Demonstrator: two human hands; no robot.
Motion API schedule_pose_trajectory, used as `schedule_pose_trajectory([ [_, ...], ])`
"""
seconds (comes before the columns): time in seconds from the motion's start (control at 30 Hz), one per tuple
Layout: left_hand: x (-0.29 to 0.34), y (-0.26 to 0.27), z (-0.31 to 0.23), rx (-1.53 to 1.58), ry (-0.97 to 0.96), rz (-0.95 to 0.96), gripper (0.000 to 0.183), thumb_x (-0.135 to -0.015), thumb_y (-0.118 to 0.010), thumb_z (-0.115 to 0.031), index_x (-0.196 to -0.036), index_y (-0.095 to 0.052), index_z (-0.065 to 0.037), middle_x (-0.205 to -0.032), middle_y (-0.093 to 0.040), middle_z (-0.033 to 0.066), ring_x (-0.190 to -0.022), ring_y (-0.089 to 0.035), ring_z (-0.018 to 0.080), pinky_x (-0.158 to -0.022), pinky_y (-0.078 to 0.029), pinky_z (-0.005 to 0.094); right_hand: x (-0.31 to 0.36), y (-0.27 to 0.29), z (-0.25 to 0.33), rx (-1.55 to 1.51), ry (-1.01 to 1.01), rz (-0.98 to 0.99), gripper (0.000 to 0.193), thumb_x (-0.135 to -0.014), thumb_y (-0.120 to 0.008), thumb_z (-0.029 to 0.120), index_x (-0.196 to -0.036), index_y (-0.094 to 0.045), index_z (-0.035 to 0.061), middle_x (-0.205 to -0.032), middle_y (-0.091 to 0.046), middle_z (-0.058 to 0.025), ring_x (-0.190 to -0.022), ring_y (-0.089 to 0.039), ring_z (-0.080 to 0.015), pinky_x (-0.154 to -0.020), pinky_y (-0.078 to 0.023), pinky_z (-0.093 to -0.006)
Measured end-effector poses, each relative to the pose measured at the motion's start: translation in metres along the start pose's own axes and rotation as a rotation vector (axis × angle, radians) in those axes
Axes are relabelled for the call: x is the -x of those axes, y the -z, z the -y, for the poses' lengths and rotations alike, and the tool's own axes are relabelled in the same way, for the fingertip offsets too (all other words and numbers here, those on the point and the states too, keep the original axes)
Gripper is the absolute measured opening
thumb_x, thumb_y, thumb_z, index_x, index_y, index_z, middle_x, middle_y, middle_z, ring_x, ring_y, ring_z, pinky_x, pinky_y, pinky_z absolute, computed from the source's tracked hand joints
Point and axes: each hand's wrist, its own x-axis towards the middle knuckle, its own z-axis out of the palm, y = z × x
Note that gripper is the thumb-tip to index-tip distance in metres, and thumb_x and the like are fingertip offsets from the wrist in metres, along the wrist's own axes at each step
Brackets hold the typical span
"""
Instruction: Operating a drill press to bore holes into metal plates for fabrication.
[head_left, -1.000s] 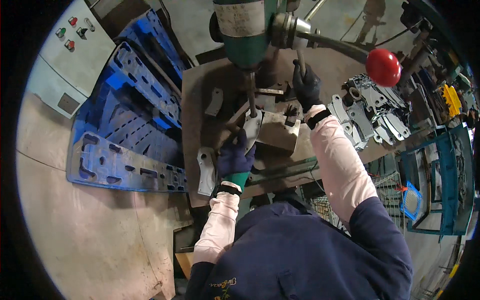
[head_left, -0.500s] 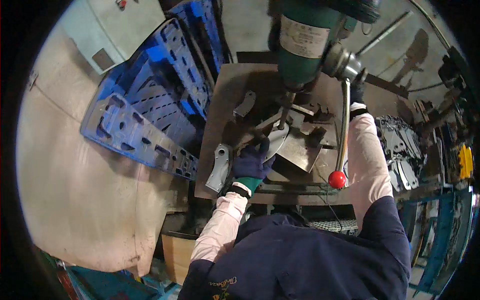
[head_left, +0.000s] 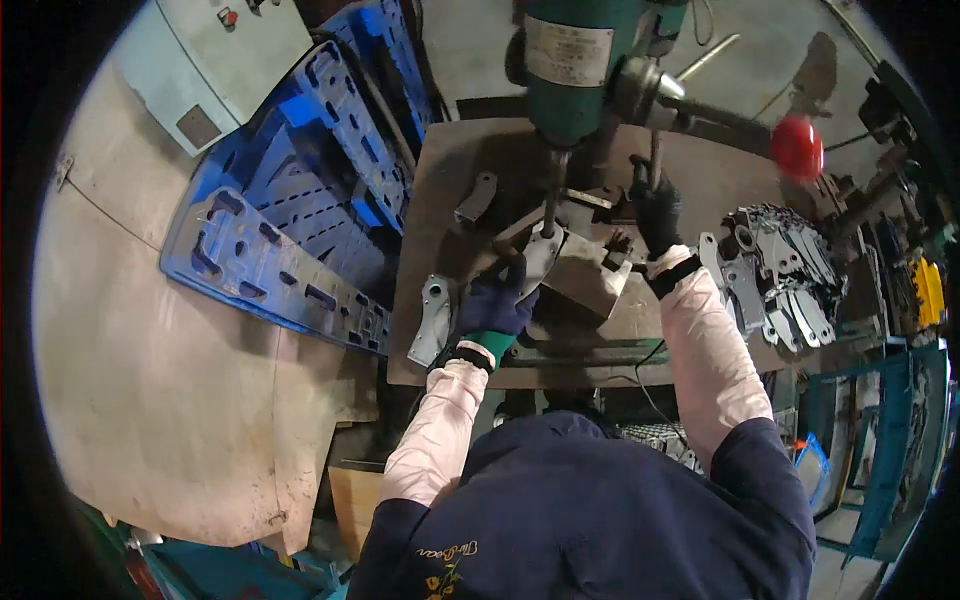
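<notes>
My left hand [head_left: 495, 300], in a dark blue glove, is closed on the near end of a curved grey metal plate [head_left: 541, 262]. The plate's far end lies beneath the spindle [head_left: 556, 185] of a green drill press [head_left: 570, 85], beside a flat metal block [head_left: 590, 275]. My right hand [head_left: 656, 205], in a black glove, is wrapped around a feed lever [head_left: 655, 150] of the press. Another lever points right, its red knob [head_left: 797, 148] blurred. Left of my left hand rests a separate curved metal part [head_left: 433, 318]; a similar piece [head_left: 477, 197] lies farther back on the worktable [head_left: 440, 150].
Many loose metal plates [head_left: 785, 265] are heaped on the table's right side. Blue plastic pallets [head_left: 290, 250] lean at the left, near a pale cabinet [head_left: 215, 65]. A cable [head_left: 650, 400] hangs over the table's front edge. Blue metal racking [head_left: 880, 450] stands at the right.
The feed levers have rotated; the red knob swung from near the table's front up to the right. My right hand came left and nearer with its lever. My left hand stays on the plate.
</notes>
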Motion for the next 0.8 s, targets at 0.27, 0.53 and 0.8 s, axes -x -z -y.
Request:
schedule_pose_trajectory([
  [0.27, -0.001, 0.021, -0.007, -0.111, -0.082, -0.115, 0.063, -0.081, -0.059, -0.049, -0.135, -0.039, -0.025, -0.109, -0.059, 0.0202, -0.092, -0.06, 0.0381, -0.073, -0.05, 0.0488, 0.068, 0.028, 0.089, -0.18, 0.002, 0.22, 0.03, -0.093, -0.05, 0.019, -0.112, -0.062, -0.0013, -0.068, -0.052, 0.0015, -0.057, -0.045, -0.0067, -0.049, -0.036, -0.0233],
  [0.53, 0.0, 0.027, -0.007, -0.261, -0.11, -0.091, 0.067, -0.084, -0.052, -0.054, -0.139, -0.036, -0.02, -0.116, -0.056, 0.0214, -0.097, -0.058, 0.0383, -0.077, -0.049, 0.0516, 0.054, 0.09, 0.188, -1.123, -0.337, 0.549, 0.047, -0.096, -0.046, 0.031, -0.126, -0.046, -0.005, -0.074, -0.049, -0.0008, -0.057, -0.042, -0.0068, -0.045, -0.032, -0.0177],
  [0.8, 0.002, 0.015, 0.005, 0.067, -0.07, 0.055, 0.066, -0.083, -0.056, -0.05, -0.14, -0.038, -0.022, -0.11, -0.057, 0.0187, -0.094, -0.057, 0.039, -0.073, -0.05, 0.0506, -0.002, 0.108, 0.206, -1.509, -0.539, 1.029, 0.037, -0.096, -0.046, 0.037, -0.097, -0.051, 0.0002, -0.071, -0.043, 0.0013, -0.06, -0.041, -0.0083, -0.053, -0.035, -0.0221],
])
